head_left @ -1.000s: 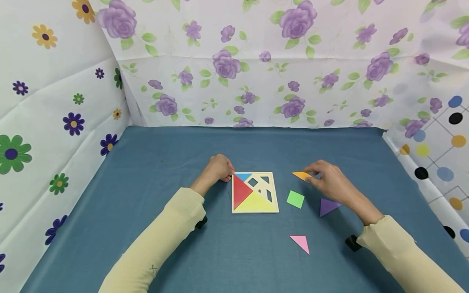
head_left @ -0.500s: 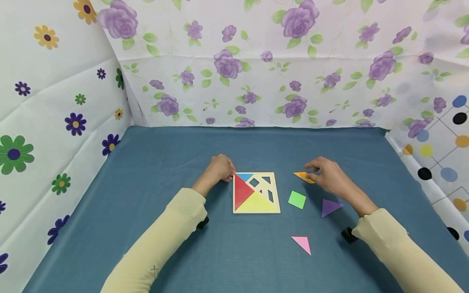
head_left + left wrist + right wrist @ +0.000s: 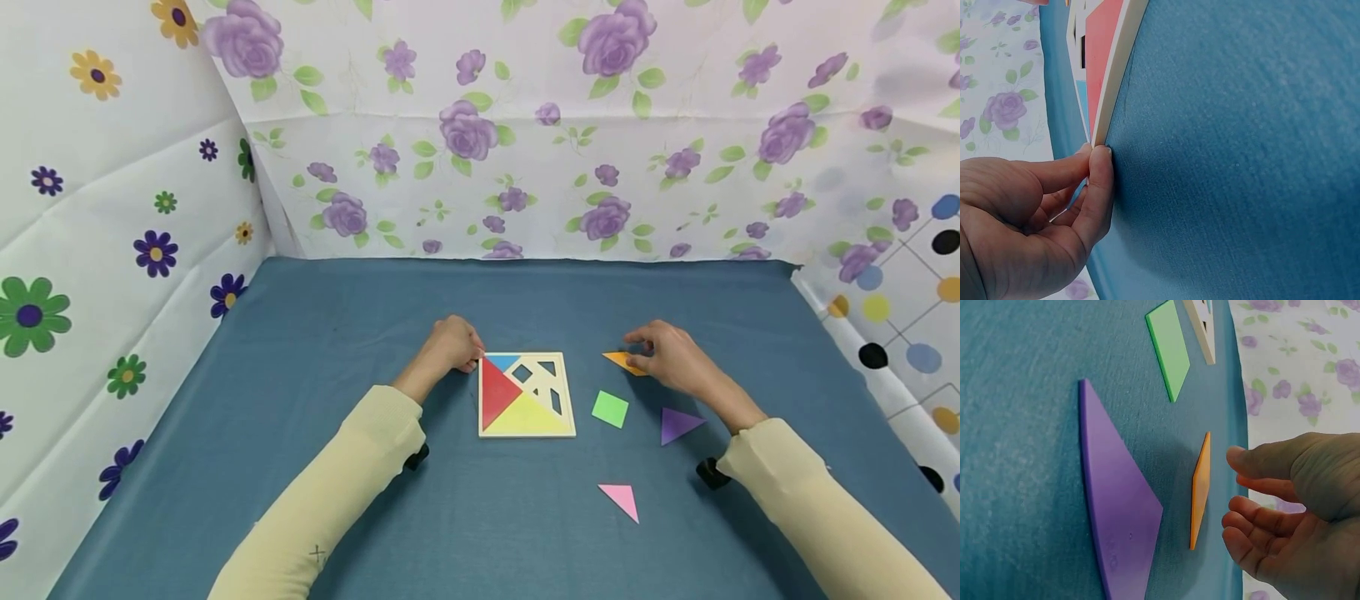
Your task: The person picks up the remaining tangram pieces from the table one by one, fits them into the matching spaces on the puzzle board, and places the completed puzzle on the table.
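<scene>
My left hand [image 3: 452, 344] pinches the upper left corner of a square wooden tangram board [image 3: 570, 392] between thumb and fingers. Red [image 3: 497, 393], yellow [image 3: 528, 417] and blue [image 3: 501, 362] pieces sit in it, beside cut-outs at its upper right. An orange parallelogram piece [image 3: 1201, 490] lies flat on the cloth, right of the board. Close over it hovers my right hand [image 3: 675, 358], fingers loosely bent; the right wrist view shows a gap between fingertips and piece. A green square [image 3: 611, 409] and a purple triangle [image 3: 678, 425] lie nearer to me.
A pink triangle [image 3: 621, 502] lies closest to the front. Blue cloth [image 3: 360, 308] covers the table. Flower-print sheets [image 3: 420, 125] rise behind and at the left, and a dotted sheet [image 3: 900, 300] hangs at the right.
My right hand has let go of the orange parallelogram, its fingertips now apart from the piece, and the forearm has shifted slightly left. My left hand keeps its grip on the tangram board.
</scene>
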The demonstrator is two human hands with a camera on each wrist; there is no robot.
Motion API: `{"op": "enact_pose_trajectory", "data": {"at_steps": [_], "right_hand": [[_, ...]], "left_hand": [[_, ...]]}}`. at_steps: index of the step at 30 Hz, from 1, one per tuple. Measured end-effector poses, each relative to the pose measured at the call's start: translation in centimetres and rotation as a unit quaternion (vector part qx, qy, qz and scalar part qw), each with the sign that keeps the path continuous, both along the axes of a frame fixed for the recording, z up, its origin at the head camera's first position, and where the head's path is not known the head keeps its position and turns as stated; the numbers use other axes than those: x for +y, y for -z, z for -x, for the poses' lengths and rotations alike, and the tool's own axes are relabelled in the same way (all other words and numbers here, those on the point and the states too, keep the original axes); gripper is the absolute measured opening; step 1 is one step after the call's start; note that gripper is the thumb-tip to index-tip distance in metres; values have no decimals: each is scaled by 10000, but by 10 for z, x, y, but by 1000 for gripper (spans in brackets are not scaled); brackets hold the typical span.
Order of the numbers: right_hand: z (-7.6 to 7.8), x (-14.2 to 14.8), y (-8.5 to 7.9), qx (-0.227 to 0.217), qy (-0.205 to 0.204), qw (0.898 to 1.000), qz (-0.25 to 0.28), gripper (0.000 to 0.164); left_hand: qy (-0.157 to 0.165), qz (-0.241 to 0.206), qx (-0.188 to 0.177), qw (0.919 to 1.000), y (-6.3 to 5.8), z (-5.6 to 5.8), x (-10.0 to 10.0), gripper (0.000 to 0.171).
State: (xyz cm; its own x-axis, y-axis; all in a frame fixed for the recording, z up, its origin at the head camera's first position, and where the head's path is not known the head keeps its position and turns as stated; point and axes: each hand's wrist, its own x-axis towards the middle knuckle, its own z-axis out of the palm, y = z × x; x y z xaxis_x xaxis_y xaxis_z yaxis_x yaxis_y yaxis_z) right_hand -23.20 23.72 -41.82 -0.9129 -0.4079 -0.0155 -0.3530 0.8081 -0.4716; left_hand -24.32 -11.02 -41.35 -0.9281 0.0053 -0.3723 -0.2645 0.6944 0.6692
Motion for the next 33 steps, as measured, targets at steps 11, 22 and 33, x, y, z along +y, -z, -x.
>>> {"op": "enact_pose_trajectory", "data": {"at_steps": [11, 22, 33], "right_hand": [[6, -2, 5, -89, -25, 9998, -158, 36], [9, -4, 8, -144, -25, 9997, -206, 35], [9, -7, 11, 19, -125, 9996, -255, 29]], "left_hand": [[-84, 41, -19, 10000, 1, 3, 2, 9], [-93, 86, -70, 9999, 1, 4, 1, 9], [34, 69, 28, 10000, 0, 0, 0, 9]]}}
